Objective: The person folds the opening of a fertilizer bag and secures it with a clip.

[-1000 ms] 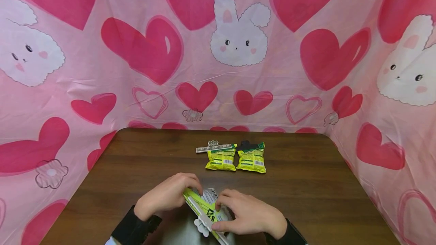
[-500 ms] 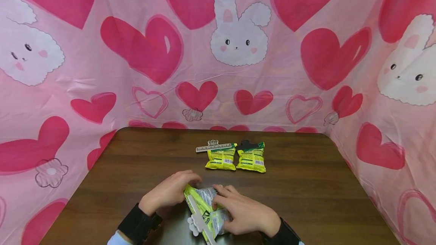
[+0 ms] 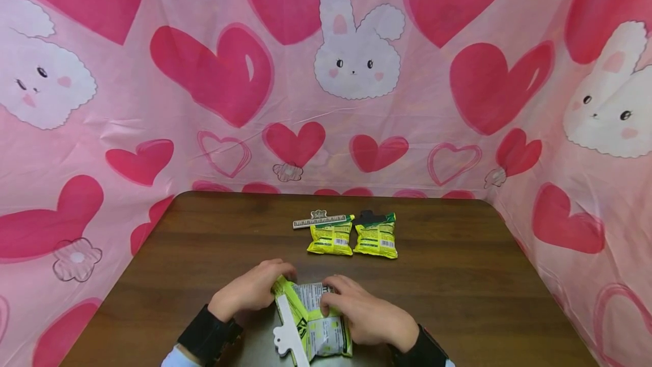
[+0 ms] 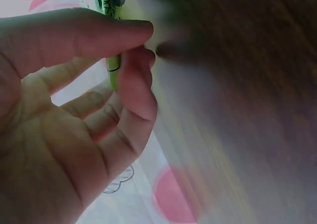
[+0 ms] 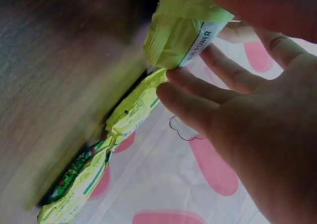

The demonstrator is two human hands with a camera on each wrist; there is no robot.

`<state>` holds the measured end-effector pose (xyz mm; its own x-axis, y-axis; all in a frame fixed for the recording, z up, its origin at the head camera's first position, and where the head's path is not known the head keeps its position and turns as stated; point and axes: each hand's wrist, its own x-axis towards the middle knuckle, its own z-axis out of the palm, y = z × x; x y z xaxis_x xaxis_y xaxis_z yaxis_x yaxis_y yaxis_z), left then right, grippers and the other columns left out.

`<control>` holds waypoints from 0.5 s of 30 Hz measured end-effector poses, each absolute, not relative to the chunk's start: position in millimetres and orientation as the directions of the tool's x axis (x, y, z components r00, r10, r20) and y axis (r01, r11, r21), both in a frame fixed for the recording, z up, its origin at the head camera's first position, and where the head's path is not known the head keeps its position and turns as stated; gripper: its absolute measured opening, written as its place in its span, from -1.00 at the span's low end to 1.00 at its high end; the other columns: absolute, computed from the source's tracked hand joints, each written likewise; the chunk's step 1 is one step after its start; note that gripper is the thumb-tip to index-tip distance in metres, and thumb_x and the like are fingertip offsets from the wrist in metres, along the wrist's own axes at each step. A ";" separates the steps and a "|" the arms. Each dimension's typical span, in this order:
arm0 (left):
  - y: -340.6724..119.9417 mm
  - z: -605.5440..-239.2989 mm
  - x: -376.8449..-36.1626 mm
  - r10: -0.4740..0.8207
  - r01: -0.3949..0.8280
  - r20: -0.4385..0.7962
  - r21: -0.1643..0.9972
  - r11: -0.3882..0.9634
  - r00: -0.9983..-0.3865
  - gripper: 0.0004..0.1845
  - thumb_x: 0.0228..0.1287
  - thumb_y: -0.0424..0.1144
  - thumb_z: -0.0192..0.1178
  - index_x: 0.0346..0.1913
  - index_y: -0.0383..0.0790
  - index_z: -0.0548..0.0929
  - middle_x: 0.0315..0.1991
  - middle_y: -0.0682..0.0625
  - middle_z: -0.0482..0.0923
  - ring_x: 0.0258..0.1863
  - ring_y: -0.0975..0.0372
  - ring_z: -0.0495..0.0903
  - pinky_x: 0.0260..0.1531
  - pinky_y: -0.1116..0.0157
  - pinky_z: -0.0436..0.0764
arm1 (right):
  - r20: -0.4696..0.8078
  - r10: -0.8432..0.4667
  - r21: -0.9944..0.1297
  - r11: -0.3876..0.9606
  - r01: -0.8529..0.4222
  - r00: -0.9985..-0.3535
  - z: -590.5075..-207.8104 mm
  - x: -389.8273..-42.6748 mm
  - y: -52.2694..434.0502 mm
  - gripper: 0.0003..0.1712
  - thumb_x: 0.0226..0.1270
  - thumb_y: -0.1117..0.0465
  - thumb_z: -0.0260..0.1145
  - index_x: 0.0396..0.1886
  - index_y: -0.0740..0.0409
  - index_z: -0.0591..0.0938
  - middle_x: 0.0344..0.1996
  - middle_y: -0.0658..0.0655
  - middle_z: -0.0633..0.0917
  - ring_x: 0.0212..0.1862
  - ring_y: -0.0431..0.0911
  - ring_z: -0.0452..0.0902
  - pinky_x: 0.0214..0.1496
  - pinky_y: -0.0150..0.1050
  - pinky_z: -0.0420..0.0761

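Note:
A yellow-green snack packet point(image 3: 326, 330) lies at the near middle of the table, its printed back up. A white bag clip point(image 3: 291, 330) with a flower-shaped handle spans its left edge. My left hand point(image 3: 254, 287) curls its fingers at the packet's far left corner; in the left wrist view its thumb and index finger close near the green edge point(image 4: 114, 68). My right hand point(image 3: 367, 313) is over the packet's right side. The right wrist view shows its fairly straight fingers touching the packet point(image 5: 183, 30).
Two yellow-green packets stand side by side farther back, the left one point(image 3: 331, 239) with a grey-white ruler-like clip point(image 3: 320, 220), the right one point(image 3: 376, 240) with a black clip point(image 3: 368, 217). Around the dark wooden table point(image 3: 458, 276) hangs a pink cloth point(image 3: 423, 118) with hearts and rabbits.
The packet has turned flatter, showing more of its printed back, and its white clip has shifted left. My right fingers have spread over the packet's right side; my left hand stays near the corner.

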<state>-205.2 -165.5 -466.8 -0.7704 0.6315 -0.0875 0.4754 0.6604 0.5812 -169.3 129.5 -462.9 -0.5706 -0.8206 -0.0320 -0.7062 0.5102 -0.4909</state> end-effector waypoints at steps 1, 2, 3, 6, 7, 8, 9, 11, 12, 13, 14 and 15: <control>-165.5 -466.2 -205.1 0.625 0.467 -0.093 0.583 0.665 -0.775 -0.51 0.09 -0.61 0.48 0.08 -0.18 0.69 -0.05 0.04 0.60 -0.08 0.15 0.52 -0.03 0.08 0.60 | -0.029 -0.821 -0.490 0.509 -0.708 -0.571 -462.7 -169.7 130.1 -0.52 0.31 0.54 0.36 -0.10 -0.16 0.52 0.41 0.08 0.42 0.47 0.05 0.26 0.44 0.06 0.36; -165.3 -465.6 -204.8 0.615 0.456 -0.099 0.580 0.675 -0.782 -0.50 0.09 -0.61 0.46 0.09 -0.19 0.69 -0.05 0.04 0.59 -0.09 0.13 0.52 -0.04 0.08 0.60 | -0.031 -0.819 -0.494 0.510 -0.704 -0.573 -462.6 -170.3 130.5 -0.51 0.31 0.55 0.36 -0.08 -0.15 0.53 0.39 0.06 0.43 0.43 0.00 0.28 0.41 0.02 0.39; -165.0 -464.8 -204.4 0.603 0.447 -0.101 0.577 0.683 -0.791 -0.50 0.10 -0.61 0.45 0.10 -0.19 0.69 -0.04 0.02 0.58 -0.09 0.12 0.52 -0.06 0.06 0.60 | -0.038 -0.813 -0.497 0.520 -0.695 -0.581 -462.7 -170.9 131.1 -0.50 0.32 0.56 0.35 -0.06 -0.16 0.53 0.37 0.04 0.44 0.41 -0.02 0.29 0.38 0.00 0.41; -162.1 -460.5 -201.4 0.556 0.429 -0.089 0.538 0.725 -0.826 -0.53 0.20 -0.53 0.43 0.18 -0.22 0.67 0.02 -0.03 0.60 -0.03 0.04 0.55 0.01 -0.06 0.58 | -0.047 -0.792 -0.493 0.549 -0.675 -0.609 -463.9 -172.7 132.3 -0.45 0.34 0.55 0.33 0.05 -0.19 0.55 0.28 -0.04 0.47 0.30 -0.08 0.33 0.27 -0.06 0.47; -160.2 -458.0 -199.7 0.542 0.426 -0.081 0.526 0.736 -0.837 -0.54 0.24 -0.47 0.43 0.20 -0.22 0.67 0.05 -0.06 0.60 0.00 0.01 0.57 0.04 -0.12 0.56 | -0.048 -0.784 -0.491 0.557 -0.669 -0.618 -464.6 -173.1 132.4 -0.45 0.34 0.54 0.32 0.09 -0.19 0.56 0.25 -0.06 0.48 0.25 -0.10 0.34 0.24 -0.09 0.48; -157.9 -455.6 -197.6 0.532 0.428 -0.068 0.512 0.745 -0.844 -0.56 0.29 -0.41 0.44 0.23 -0.22 0.67 0.09 -0.08 0.61 0.05 -0.01 0.58 0.08 -0.17 0.54 | -0.048 -0.778 -0.491 0.564 -0.664 -0.626 -465.4 -173.5 132.4 -0.44 0.34 0.53 0.33 0.13 -0.19 0.56 0.22 -0.08 0.49 0.21 -0.12 0.34 0.21 -0.11 0.49; -155.0 -452.7 -195.0 0.529 0.437 -0.054 0.499 0.749 -0.847 -0.57 0.33 -0.34 0.44 0.24 -0.22 0.67 0.12 -0.10 0.62 0.10 -0.03 0.58 0.10 -0.22 0.51 | -0.048 -0.772 -0.489 0.572 -0.659 -0.634 -466.2 -174.0 132.4 -0.44 0.34 0.50 0.36 0.15 -0.19 0.56 0.20 -0.09 0.50 0.18 -0.14 0.35 0.18 -0.13 0.50; -148.2 -446.2 -189.0 0.537 0.461 -0.030 0.474 0.750 -0.843 -0.57 0.36 -0.23 0.45 0.24 -0.18 0.67 0.17 -0.08 0.62 0.16 -0.02 0.58 0.11 -0.25 0.49 | -0.052 -0.764 -0.492 0.580 -0.649 -0.643 -467.9 -174.2 132.1 -0.44 0.31 0.43 0.44 0.17 -0.19 0.56 0.18 -0.09 0.51 0.14 -0.17 0.35 0.15 -0.17 0.50; -144.3 -442.8 -185.3 0.547 0.477 -0.021 0.465 0.746 -0.837 -0.59 0.38 -0.19 0.45 0.23 -0.17 0.68 0.16 -0.06 0.62 0.14 0.01 0.59 0.08 -0.21 0.51 | -0.057 -0.759 -0.497 0.585 -0.641 -0.649 -468.8 -174.2 131.8 -0.44 0.30 0.39 0.49 0.17 -0.19 0.56 0.18 -0.09 0.52 0.12 -0.18 0.35 0.13 -0.18 0.50; -140.4 -439.7 -181.8 0.563 0.496 -0.014 0.457 0.739 -0.826 -0.61 0.38 -0.17 0.45 0.20 -0.15 0.69 0.14 -0.04 0.62 0.11 0.04 0.60 0.03 -0.16 0.54 | -0.060 -0.754 -0.506 0.588 -0.631 -0.654 -469.6 -174.0 131.3 -0.44 0.29 0.34 0.53 0.17 -0.19 0.55 0.16 -0.09 0.52 0.10 -0.18 0.35 0.11 -0.20 0.51; -136.3 -436.7 -178.2 0.579 0.513 -0.015 0.446 0.734 -0.815 -0.62 0.39 -0.14 0.45 0.18 -0.12 0.69 0.13 -0.02 0.62 0.09 0.06 0.60 0.00 -0.12 0.56 | -0.064 -0.748 -0.514 0.592 -0.621 -0.660 -470.5 -173.9 130.6 -0.44 0.28 0.29 0.57 0.16 -0.19 0.55 0.13 -0.09 0.52 0.08 -0.19 0.36 0.08 -0.22 0.51; -132.1 -434.2 -174.6 0.594 0.527 -0.020 0.437 0.729 -0.804 -0.63 0.38 -0.11 0.45 0.17 -0.09 0.69 0.11 0.01 0.61 0.06 0.09 0.60 -0.04 -0.07 0.57 | -0.068 -0.742 -0.522 0.596 -0.610 -0.667 -471.5 -173.7 129.6 -0.45 0.27 0.23 0.60 0.15 -0.18 0.55 0.11 -0.10 0.52 0.06 -0.21 0.37 0.06 -0.23 0.52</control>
